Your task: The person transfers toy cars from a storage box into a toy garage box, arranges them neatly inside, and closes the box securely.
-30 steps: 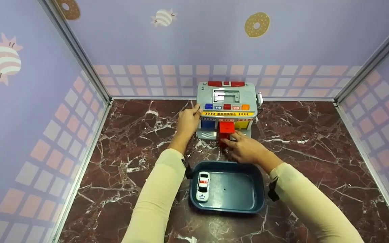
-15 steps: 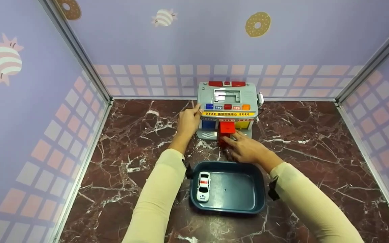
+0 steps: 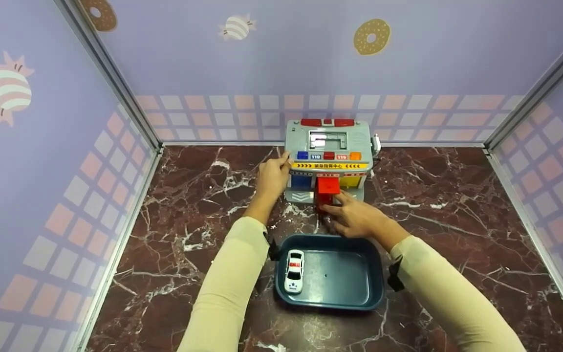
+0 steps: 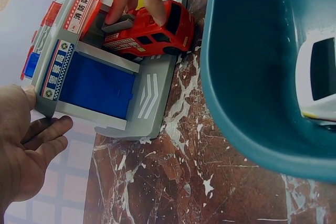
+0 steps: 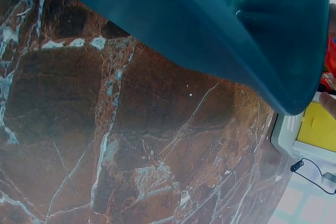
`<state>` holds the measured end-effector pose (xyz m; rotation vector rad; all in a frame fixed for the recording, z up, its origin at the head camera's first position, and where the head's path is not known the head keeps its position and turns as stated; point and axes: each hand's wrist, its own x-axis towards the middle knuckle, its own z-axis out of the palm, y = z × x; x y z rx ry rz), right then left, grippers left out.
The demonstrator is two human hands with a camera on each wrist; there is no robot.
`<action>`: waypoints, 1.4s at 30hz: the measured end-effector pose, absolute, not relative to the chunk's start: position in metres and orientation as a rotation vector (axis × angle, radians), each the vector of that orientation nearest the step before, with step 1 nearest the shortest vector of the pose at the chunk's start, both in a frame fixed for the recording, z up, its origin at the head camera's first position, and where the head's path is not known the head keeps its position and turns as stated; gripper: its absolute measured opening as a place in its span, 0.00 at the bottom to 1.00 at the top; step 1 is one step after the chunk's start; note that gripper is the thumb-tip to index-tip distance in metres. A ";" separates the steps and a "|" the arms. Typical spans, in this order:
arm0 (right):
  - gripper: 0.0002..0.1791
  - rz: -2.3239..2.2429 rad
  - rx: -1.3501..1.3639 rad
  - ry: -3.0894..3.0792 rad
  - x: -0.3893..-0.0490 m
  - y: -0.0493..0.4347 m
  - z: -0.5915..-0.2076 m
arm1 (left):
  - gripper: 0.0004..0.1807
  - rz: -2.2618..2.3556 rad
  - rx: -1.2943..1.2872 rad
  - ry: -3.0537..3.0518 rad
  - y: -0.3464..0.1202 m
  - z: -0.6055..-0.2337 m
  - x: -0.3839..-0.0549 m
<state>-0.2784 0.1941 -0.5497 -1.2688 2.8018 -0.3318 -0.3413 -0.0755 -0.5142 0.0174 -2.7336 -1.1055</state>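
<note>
Our left hand (image 3: 272, 177) braces the toy garage (image 3: 329, 157) on its 9 o'clock side, fingers relaxed and flat against its wall. Our right hand (image 3: 357, 218) pinches the red fire truck (image 4: 149, 34), which sits in the garage's middle bay, nose out on the ramp. At 6 o'clock on the marble surface (image 3: 457, 220), the teal tray (image 3: 359, 298) holds a white police car (image 3: 293, 270).

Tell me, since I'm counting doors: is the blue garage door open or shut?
Shut: the blue garage door fills its bay flat.
</note>
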 end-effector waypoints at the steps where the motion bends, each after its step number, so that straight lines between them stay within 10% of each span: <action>1: 0.31 -0.332 -1.275 2.802 -0.279 0.194 -0.550 | 0.19 -1.104 0.017 -2.730 -0.076 -0.515 -0.341; 42: 0.38 -0.140 -1.265 2.840 -0.286 0.198 -0.551 | 0.19 -1.116 0.015 -2.730 -0.076 -0.513 -0.339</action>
